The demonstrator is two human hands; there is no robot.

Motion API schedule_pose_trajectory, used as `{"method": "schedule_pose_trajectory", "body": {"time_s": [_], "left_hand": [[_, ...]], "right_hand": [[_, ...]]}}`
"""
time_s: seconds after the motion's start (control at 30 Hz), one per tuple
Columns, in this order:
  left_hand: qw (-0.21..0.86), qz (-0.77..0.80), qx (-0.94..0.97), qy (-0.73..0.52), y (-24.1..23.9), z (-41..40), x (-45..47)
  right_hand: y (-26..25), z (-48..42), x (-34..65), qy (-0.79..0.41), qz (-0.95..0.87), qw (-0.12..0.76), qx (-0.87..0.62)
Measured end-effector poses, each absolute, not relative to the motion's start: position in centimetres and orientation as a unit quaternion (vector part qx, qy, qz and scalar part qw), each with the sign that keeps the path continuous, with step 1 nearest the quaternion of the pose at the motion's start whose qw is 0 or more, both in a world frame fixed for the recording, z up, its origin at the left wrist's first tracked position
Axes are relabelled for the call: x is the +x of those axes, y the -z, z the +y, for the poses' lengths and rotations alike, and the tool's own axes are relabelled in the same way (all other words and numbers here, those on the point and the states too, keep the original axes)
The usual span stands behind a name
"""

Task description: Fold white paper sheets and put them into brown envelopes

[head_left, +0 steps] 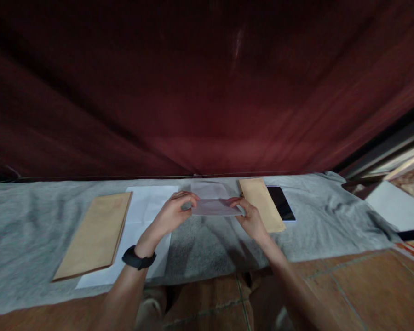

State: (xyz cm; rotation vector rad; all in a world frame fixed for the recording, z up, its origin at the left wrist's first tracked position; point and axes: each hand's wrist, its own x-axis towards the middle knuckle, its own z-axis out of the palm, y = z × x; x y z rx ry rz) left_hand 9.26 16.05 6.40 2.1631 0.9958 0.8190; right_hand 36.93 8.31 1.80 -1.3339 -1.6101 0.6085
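A folded white sheet of paper point(214, 207) is held above the grey cloth point(200, 248) between both hands. My left hand point(172, 214) pinches its left end, fingers curled closed. Its right end sits in the closed fingers of my right hand point(250, 218). A black band is on my left wrist. Another white folded paper point(210, 189) lies flat just behind the held one.
A large brown envelope point(96, 234) lies on white sheets point(148, 204) at the left. A narrower brown envelope point(261, 202) and a black phone point(280, 202) lie at the right. A dark red curtain point(207, 92) hangs behind. Tiled floor point(348, 289) is in front.
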Motion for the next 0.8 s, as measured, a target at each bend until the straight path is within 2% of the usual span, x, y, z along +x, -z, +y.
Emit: {"method": "schedule_pose_trajectory", "body": {"time_s": [0.17,0.37,0.53,0.7,0.8], "left_hand": [[0.300,0.330,0.876,-0.184,-3.7,14.5,8.3],[0.430,0.314,0.842,-0.090,-2.5,13.1,6.9],[0.499,0.334,0.794,-0.094,-3.7,13.9,6.8],[0.477,0.352,0.792,-0.146,-2.5,15.6,8.9],[0.358,0.496,0.760,-0.221,-0.3,17.1,9.8]], "right_hand": [[-0.5,6.0,37.3,-0.242,-0.733,0.324,-0.546],[-0.4,4.4,37.3,-0.225,-0.797,0.185,-0.529],[0.4,3.6,37.1,-0.198,-0.846,0.128,-0.479],[1.6,3.1,36.4,-0.135,-0.874,0.091,-0.458],[2.3,2.7,35.8,-0.102,-0.882,0.081,-0.452]]}}
